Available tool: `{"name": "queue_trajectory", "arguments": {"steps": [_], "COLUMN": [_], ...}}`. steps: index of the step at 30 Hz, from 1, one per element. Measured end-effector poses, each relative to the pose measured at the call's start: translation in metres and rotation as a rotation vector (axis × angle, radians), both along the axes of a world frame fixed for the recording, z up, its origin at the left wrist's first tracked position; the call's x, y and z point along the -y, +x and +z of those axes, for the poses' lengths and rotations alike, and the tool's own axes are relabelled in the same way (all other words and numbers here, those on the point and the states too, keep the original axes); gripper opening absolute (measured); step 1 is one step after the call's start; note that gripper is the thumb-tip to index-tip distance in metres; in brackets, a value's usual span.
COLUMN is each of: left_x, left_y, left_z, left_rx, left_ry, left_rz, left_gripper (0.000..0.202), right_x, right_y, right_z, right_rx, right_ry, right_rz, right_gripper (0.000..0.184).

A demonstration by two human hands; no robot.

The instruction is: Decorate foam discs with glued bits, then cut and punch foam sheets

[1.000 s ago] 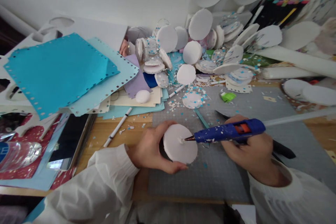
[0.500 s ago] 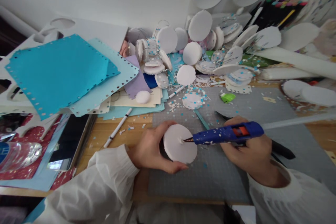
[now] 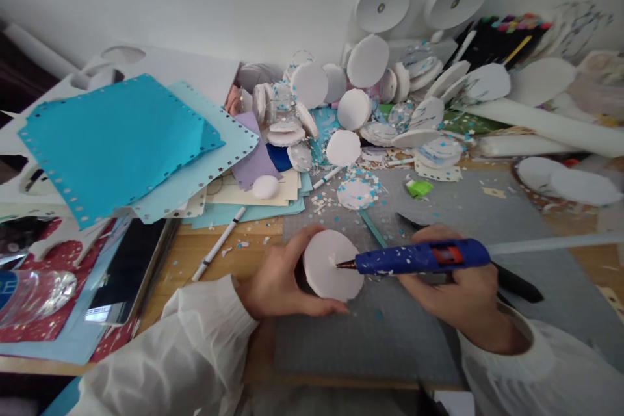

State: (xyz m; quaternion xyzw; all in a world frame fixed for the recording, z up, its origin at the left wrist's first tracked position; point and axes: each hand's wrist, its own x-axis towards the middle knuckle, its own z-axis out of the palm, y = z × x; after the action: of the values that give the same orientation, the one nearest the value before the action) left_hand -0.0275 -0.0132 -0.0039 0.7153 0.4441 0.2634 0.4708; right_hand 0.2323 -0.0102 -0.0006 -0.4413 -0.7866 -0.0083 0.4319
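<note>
A round white foam disc [image 3: 331, 283] is gripped at its left edge by my left hand [image 3: 285, 276], thumb below and fingers above. My right hand [image 3: 458, 292] is wrapped round a blue hot glue gun [image 3: 414, 258] with a clear glue stick [image 3: 550, 244] jutting from its rear. Its dark nozzle points left and reaches the face of the disc near a small whitish blob. Beneath the hands lies a grey cutting mat [image 3: 370, 344]. Black-handled scissors [image 3: 517, 283] lie partly hidden under my right hand.
White discs [image 3: 309, 84] and star confetti [image 3: 358, 192] crowd the back. Blue felt sheets [image 3: 121, 136] are stacked at the left above a phone [image 3: 121, 273] and a plastic bottle [image 3: 39, 292]. A white marker [image 3: 219, 244] and a green scrap [image 3: 419, 188] lie nearby.
The camera view has tilted slightly, so the background sits lower. Both hands keep their holds; the glue gun's nozzle has shifted slightly left and down on the disc.
</note>
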Motion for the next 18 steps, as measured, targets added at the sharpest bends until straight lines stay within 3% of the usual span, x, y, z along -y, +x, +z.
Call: {"name": "queue_trajectory", "arguments": {"steps": [4,7,11,18], "left_x": [0.0,-0.001,-0.001,-0.001], "left_y": [-0.001,-0.001,0.001,0.002], "left_z": [-0.001,-0.002,0.001,0.002], "left_rx": [0.031,0.094,0.159,0.268], "left_ry": [-0.005,-0.036,-0.083,-0.139], "left_rz": [0.03,0.062,0.088,0.115], "left_gripper": [0.097,0.096,0.094,0.09], "right_x": [-0.001,-0.003,-0.004,0.019], "right_y": [0.001,0.002,0.01,0.069], "right_z": [0.002,0.002,0.0,0.004], "right_rx": [0.005,0.011,-0.078,-0.077], "right_ry": [-0.051,0.03,0.021,-0.041], "right_rz": [0.004,-0.013,-0.141,-0.419], "right_gripper": [0.019,0.022,0.02,0.009]}}
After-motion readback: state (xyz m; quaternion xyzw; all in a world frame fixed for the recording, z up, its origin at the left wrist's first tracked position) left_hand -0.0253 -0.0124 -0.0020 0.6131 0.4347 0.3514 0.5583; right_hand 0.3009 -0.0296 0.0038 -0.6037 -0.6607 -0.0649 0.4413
